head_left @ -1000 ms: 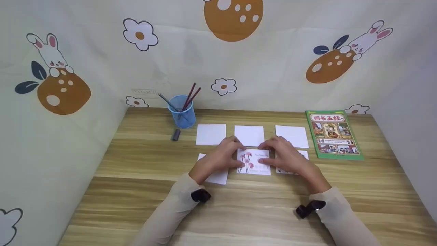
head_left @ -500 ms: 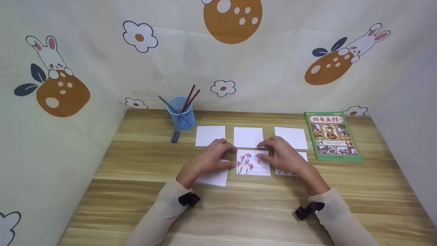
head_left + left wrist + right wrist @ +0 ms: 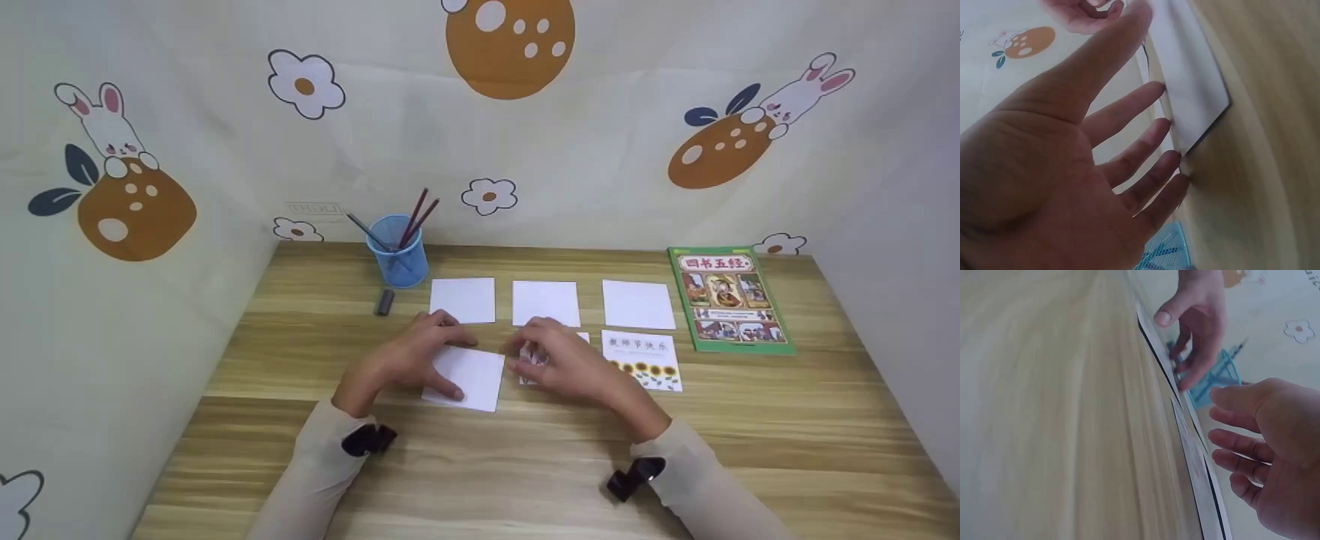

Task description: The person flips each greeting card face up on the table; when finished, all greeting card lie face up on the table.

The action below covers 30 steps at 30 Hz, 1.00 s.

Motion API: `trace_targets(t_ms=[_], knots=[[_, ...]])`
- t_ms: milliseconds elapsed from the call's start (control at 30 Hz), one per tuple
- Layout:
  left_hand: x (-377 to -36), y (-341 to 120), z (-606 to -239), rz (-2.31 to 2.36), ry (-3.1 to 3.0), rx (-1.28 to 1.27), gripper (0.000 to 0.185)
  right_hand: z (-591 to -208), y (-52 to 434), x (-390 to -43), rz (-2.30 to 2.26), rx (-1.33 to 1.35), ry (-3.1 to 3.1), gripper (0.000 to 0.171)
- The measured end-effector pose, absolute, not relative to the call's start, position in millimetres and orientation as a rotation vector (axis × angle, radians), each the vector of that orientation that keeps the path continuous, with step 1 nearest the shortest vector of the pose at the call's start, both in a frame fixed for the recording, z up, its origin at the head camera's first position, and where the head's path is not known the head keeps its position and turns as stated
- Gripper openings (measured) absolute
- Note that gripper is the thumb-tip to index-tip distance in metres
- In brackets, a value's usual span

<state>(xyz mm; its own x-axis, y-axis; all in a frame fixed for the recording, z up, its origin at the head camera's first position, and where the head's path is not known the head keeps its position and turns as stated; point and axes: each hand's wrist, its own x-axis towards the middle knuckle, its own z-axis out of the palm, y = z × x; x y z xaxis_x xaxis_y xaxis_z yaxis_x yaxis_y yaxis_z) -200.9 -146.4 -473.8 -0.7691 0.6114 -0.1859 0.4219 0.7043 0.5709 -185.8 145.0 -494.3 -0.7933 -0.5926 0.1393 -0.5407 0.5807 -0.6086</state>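
Head view: the left hand (image 3: 409, 358) lies on the blank card (image 3: 466, 377) at the near left of the card grid, thumb on its near edge, fingers at its far left edge. The right hand (image 3: 559, 360) covers most of the flower card (image 3: 529, 358) just right of it. The sunflower card (image 3: 642, 359) lies face up further right, apart from both hands. Three blank cards form the far row; the middle one (image 3: 545, 301) lies just beyond the right hand. A blue cup (image 3: 397, 252) with pencils stands at the far left, a dark eraser (image 3: 384, 301) beside it, a green book (image 3: 728, 297) at the far right.

Left wrist view only: the left hand (image 3: 1067, 169) is spread, fingers straight, fingertips (image 3: 1163, 125) touching the edge of the blank card (image 3: 1190, 84), which is tilted up off the desk (image 3: 1264, 140).

Right wrist view only: the right hand (image 3: 1266, 450) is open with loosely bent fingers, holding nothing, just above the flower card (image 3: 1196, 461). The left hand's thumb tip and fingertips (image 3: 1171, 354) sit at the blank card's edge.
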Motion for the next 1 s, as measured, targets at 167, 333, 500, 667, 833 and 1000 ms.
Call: trace_targets(t_ms=[167, 333, 500, 667, 833, 1000], knots=[[-200.0, -145.5, -472.2, 0.698, 2.547, 0.818, 0.073, -494.1, 118.0, -179.1, -0.89, -1.034, 2.717, 0.04], [-200.2, -143.8, -474.5, 0.698, 2.562, 0.828, 0.07, -496.6, 106.7, -171.5, -0.795, -1.032, 2.724, 0.041], [-200.1, -143.7, -476.3, 0.734, 2.561, 0.794, 0.071, -498.7, 106.2, -168.7, -0.838, -1.013, 2.722, 0.035], [-202.2, -145.5, -477.3, 0.796, 2.547, 0.729, 0.072, -500.6, 103.6, -169.7, -0.952, -0.987, 2.679, 0.04], [-208.6, -148.6, -476.9, 0.957, 2.488, 0.694, 0.067, -503.6, 100.6, -172.2, -1.085, -1.009, 2.585, 0.049], [-211.4, -147.3, -473.1, 1.242, 2.451, 0.688, 0.059, -501.6, 100.0, -173.2, -1.271, -0.966, 2.529, 0.055]])
